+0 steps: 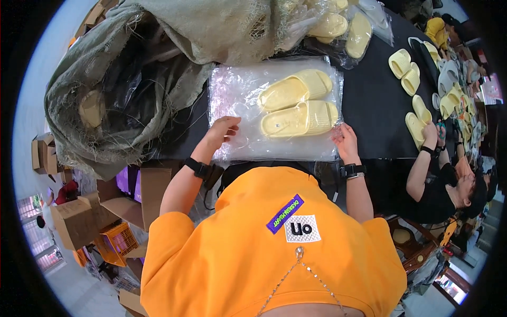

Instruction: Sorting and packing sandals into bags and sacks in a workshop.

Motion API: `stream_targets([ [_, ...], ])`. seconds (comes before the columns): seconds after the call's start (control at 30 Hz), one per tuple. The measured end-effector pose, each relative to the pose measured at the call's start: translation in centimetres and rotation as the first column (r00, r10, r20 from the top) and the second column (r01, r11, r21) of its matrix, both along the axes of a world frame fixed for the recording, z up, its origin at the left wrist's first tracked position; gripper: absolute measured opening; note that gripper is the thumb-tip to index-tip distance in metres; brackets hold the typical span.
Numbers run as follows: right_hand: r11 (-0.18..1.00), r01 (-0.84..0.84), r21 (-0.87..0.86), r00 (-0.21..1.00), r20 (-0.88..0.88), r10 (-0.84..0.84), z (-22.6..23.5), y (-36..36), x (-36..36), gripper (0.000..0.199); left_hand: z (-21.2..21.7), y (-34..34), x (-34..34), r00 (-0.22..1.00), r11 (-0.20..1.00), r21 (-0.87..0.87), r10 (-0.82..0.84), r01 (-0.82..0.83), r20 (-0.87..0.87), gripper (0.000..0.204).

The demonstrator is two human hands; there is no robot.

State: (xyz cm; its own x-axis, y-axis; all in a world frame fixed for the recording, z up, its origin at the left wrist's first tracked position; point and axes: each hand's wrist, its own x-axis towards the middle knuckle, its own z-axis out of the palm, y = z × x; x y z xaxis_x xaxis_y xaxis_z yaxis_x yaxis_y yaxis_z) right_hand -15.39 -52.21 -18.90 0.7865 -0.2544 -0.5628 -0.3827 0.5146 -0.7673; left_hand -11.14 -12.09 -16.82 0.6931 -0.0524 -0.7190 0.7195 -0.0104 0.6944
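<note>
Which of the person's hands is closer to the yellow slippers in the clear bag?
Right. The right hand pinches the clear bag's near edge just beside the yellow slippers. The left hand rests on the bag's empty end, farther from them.

A clear plastic bag [248,113] is being kept flat on the black table; a pair of pale yellow slides [298,104] is being held inside it, side by side, toward its right half.

Black table [369,100]: bagged pale-yellow slippers [298,104], burlap sack [158,58], loose slippers [405,71] at right.
</note>
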Motion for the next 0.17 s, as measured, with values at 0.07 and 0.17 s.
stream_targets([
  [0.07,1.0,-0.007,0.027,1.0,-0.015,0.007,-0.3,-0.1,-0.3,0.015,-1.0,0.4,-0.6,0.988,0.983,0.114,-0.152,0.147,0.038,0.053],
  [0.17,1.0,-0.001,0.022,0.999,-0.04,0.002,-0.4,0.0,-0.8,0.017,0.4,-0.5,-1.9,0.999,0.987,0.16,-0.021,0.014,0.046,0.059],
])
